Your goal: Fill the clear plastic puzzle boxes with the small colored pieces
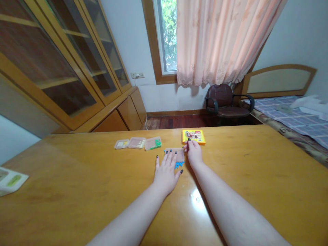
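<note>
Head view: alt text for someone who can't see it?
Left hand spread over a translucent tray, blue pieces at its near edge, on a wooden table; right hand beside it, before a yellow box. Three more trays sit left.

Shallow, translucent rectangular plastic tray [180,155], partly covered, on the glossy yellow-brown wooden table [77,191]; at its near edge, small bright-blue pieces [179,165] bunched together, outlines too small to tell.
</note>
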Action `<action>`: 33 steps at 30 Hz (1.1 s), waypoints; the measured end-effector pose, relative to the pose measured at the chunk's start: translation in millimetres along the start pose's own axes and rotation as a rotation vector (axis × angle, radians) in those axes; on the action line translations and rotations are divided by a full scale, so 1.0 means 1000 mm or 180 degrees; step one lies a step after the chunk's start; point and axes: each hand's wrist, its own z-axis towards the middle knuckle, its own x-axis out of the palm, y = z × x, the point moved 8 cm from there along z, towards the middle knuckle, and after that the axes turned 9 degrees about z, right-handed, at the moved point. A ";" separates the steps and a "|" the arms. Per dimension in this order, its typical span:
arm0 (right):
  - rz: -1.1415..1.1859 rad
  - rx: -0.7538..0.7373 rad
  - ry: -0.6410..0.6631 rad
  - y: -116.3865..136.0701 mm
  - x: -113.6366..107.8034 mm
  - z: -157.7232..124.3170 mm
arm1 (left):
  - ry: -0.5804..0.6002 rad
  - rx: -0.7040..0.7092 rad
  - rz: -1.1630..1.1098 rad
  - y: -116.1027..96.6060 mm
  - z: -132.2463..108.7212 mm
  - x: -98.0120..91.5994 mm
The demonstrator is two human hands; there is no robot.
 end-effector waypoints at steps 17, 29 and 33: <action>-0.1286 -0.0434 0.0817 0.001 0.019 -0.004 | -0.0024 -0.0487 -0.0489 0.041 0.033 0.002; -0.2777 -0.0945 0.1968 -0.002 0.048 -0.029 | 0.0595 -0.0214 -0.0422 0.036 0.013 0.011; -0.2354 -0.0770 0.1601 0.002 0.043 -0.025 | 0.0775 -0.0604 -0.0204 0.031 0.000 0.010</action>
